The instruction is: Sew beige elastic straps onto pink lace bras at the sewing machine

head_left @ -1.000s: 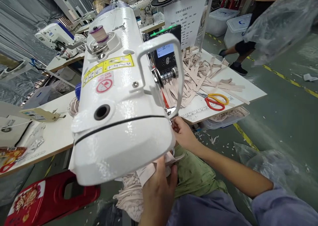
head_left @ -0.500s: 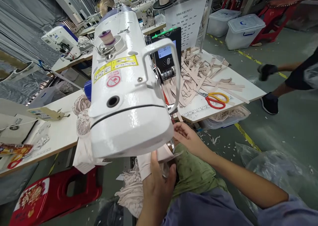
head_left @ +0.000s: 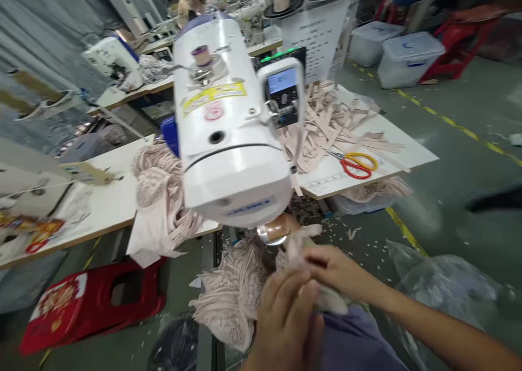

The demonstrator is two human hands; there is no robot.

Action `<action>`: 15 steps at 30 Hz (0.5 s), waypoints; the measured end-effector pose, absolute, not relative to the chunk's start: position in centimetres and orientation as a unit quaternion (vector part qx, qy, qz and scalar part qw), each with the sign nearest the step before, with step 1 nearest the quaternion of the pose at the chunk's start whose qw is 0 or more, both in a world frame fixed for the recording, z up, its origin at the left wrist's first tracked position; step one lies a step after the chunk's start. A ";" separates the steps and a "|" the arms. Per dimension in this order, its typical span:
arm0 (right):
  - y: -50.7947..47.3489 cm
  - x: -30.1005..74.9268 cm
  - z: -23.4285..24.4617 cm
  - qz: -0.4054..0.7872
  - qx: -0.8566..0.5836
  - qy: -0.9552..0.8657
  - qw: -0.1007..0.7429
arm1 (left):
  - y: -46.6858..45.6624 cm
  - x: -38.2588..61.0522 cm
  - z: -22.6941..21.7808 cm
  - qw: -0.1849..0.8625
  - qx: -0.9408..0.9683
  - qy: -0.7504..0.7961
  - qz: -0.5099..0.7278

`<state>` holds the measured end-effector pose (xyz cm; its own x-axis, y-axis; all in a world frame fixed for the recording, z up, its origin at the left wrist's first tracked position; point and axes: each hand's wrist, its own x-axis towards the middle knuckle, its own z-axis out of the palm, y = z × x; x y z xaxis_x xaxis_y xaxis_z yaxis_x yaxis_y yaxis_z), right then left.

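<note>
A white sewing machine (head_left: 228,121) stands on a white table (head_left: 101,208), its head end facing me. Below it, over my lap, my left hand (head_left: 285,322) and my right hand (head_left: 338,276) meet on a small pale piece of fabric (head_left: 299,240). Both hands are smeared by motion; the fingers look closed around the piece. A heap of beige lace fabric (head_left: 228,295) hangs down left of my hands. More pink lace (head_left: 157,178) is piled on the table left of the machine.
Beige strips (head_left: 326,123) and red-and-yellow scissors (head_left: 354,164) lie on the table's right part. A red stool (head_left: 93,305) stands on the floor at left, clear plastic bags (head_left: 444,284) at right. Lidded plastic boxes (head_left: 408,55) sit at the back right. Other sewing machines (head_left: 114,61) are behind.
Both hands have come down from under the machine's head and toward me, carrying the pale piece over my lap. The view has pulled back and the passer-by has left at right.
</note>
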<state>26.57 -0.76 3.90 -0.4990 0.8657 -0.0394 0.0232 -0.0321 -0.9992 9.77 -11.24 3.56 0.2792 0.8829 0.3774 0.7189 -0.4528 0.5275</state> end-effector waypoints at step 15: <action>-0.1 25.4 -2.6 0.193 -0.283 -0.867 0.361 | -5.7 7.2 -1.7 0.675 0.361 0.539 0.351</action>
